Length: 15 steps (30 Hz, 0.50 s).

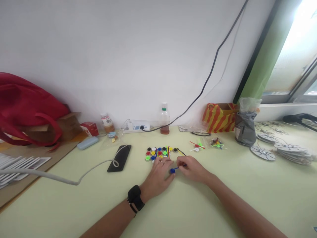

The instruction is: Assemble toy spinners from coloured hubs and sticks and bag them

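Between my two hands is a small blue round piece [172, 171] with a thin blue stick running to the right. My right hand [194, 168] pinches that stick, its fingers closed. My left hand [157, 175], with a ring and a black wristwatch, has its fingers apart. Its thumb and index finger lie on either side of the blue round piece; whether they touch it I cannot tell. Just beyond my left fingertips stand rows of small coloured discs [159, 153] with coloured sticks among them, partly hidden by the hand. A black disc [175, 150] lies at the right end.
A black phone [119, 158] with a white cable lies left. At the back are a power strip [136, 128] and a bottle [164, 119]. Right are loose coloured pieces [196, 146], a small bag of pieces [217, 143], a grey bag [245, 129] and stacked round cards [292, 152].
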Available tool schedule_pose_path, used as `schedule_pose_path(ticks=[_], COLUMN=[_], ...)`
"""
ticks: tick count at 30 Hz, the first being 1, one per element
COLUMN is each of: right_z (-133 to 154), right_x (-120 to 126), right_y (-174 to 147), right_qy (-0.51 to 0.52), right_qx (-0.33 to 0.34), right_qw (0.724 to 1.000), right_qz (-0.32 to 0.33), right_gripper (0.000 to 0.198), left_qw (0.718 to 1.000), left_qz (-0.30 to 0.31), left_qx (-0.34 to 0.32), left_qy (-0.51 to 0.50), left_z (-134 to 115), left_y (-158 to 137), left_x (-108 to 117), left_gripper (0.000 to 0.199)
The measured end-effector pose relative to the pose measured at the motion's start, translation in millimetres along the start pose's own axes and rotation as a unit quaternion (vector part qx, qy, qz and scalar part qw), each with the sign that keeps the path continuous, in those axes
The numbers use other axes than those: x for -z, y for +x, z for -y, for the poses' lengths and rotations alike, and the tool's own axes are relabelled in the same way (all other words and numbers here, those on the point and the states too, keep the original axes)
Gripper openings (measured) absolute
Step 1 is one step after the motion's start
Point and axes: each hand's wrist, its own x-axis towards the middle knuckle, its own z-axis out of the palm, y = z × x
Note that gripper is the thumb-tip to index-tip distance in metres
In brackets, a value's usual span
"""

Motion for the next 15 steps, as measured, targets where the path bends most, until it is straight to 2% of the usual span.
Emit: schedule_pose_path(ticks=[2,4,10,12,15], right_z=[2.4,2.2,0.1,0.5,1.1], right_x=[0.7,3.5,13.0,13.5,14.3], right_y=[-0.3,0.2,0.9,1.4,3.3], right_qy=[0.026,0.044,0.137,0.169,0.191], right_qx=[-0.001,0.001,-0.016,-0.024,-0.034], right_qw=[0.999,0.999,0.99,0.985,0.978], right_qz=[0.021,0.019,-0.016,-0.028,-0.081], right_gripper=[0.019,0.022,0.022,0.024,0.03], left_qw=[1.0,0.999,0.982,0.966,0.937], left_qz=[0.003,-0.005,-0.06,-0.072,-0.093], left_qx=[-0.006,-0.003,0.072,0.092,0.124], left_qy=[-0.012,-0.032,-0.164,-0.229,-0.313], left_z=[0.3,1.4,12.6,16.9,20.5], left_y=[0.9,2.0,7.7,9.7,11.3], left_x=[0.1,0.0,-2.5,-4.1,-6.1], left_gripper=[0.018,0.011,0.018,0.021,0.029])
